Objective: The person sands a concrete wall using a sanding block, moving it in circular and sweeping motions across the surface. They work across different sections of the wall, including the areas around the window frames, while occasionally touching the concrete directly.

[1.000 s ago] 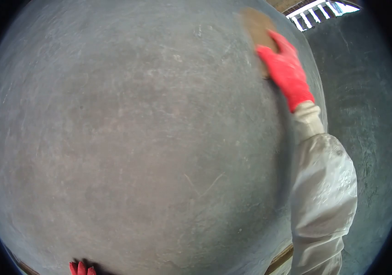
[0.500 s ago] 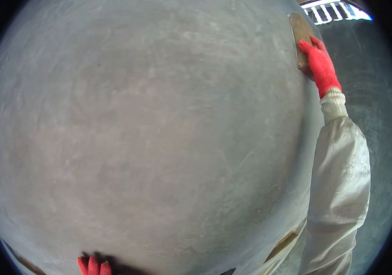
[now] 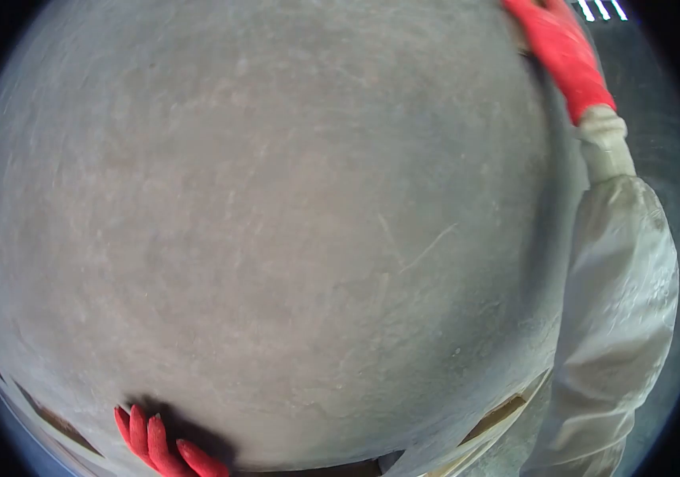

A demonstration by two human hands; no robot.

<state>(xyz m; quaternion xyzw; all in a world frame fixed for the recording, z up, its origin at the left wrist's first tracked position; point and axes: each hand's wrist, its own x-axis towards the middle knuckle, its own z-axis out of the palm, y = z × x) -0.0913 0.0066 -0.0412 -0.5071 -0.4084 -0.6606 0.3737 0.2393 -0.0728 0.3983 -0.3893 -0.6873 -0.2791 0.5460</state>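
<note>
The big grey cement surface point(image 3: 276, 238) looks mostly smooth; a few thin scratches point(image 3: 427, 248) are left. The red-gloved right hand point(image 3: 562, 48) presses up top, and I cannot tell its grip. The left hand point(image 3: 157, 445) rests below, fingers out, holding nothing.

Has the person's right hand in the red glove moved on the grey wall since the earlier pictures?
Yes. The right hand has slid up the grey wall toward its top right edge, nearer the white railing.

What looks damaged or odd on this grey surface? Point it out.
Nothing serious. The surface is smooth but mottled brownish-grey, with one thin pale scratch right of centre. The red-gloved right hand is at its top right, the left hand at the bottom.
</note>
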